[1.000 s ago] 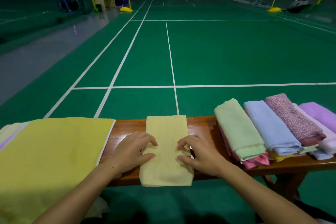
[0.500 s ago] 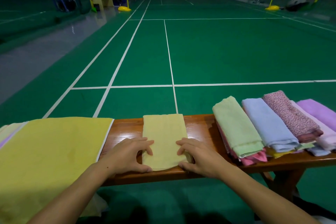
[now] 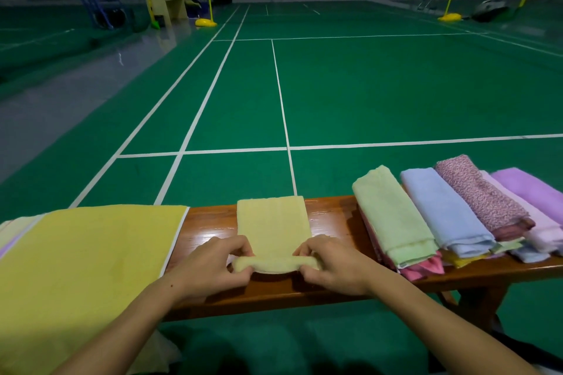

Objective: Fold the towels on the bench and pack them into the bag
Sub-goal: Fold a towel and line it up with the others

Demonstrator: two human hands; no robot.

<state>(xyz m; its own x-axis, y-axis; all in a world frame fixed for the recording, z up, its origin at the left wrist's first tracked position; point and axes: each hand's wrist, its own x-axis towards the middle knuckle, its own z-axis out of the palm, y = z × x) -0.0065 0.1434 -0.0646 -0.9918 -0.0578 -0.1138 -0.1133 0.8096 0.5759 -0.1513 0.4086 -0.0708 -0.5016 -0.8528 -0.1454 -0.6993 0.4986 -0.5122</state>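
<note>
Near edge of pale yellow towel point(image 3: 272, 227), flat a moment ago, now rolled up off the tabletop point(image 3: 210, 224). Left hand point(image 3: 210, 268) and right hand point(image 3: 330, 266) pinch its ends, fingers curled (folded stack at 3 o'clock). Folding away next, probably.

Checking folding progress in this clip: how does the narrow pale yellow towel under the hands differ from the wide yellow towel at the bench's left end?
The narrow pale yellow towel is folded into a strip; the wide yellow towel lies spread flat. The narrow one's near end is rolled up, pinched by the left hand and right hand; the wide one is untouched. The wide one overhangs the wooden bench; the narrow one sits wholly on it. Both are yellow.
</note>
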